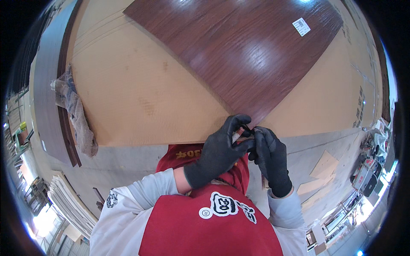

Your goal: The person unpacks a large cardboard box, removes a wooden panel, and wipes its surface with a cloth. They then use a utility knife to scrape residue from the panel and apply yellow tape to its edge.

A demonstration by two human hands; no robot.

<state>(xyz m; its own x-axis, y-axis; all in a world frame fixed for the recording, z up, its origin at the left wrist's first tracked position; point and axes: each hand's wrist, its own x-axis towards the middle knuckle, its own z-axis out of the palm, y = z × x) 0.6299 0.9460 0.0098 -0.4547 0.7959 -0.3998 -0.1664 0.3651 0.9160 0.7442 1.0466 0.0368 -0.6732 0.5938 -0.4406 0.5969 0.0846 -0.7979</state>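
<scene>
A dark red-brown wood-grain panel [237, 54] lies askew on cardboard, one corner pointing toward me at the cardboard's near edge. Both hands wear black gloves and meet at that corner. My left hand [221, 150] holds a short crayon-like stick [237, 135] with a pale wrap and a reddish-brown end. The fingers of my right hand [272, 156] are bent in close to the panel corner and to my left fingertips. Something small and dark shows between the two hands, too hidden to name. Whether the right fingers grip it or the corner is unclear.
Brown cardboard [128, 96] covers the worktop under the panel. A crumpled grey rag [77, 118] hangs over its left side, beside long brown boards [48, 96]. Cardboard pieces [323, 164] lie on the concrete floor at right, near a grey case [365, 179]. White sheets [72, 204] lean at lower left.
</scene>
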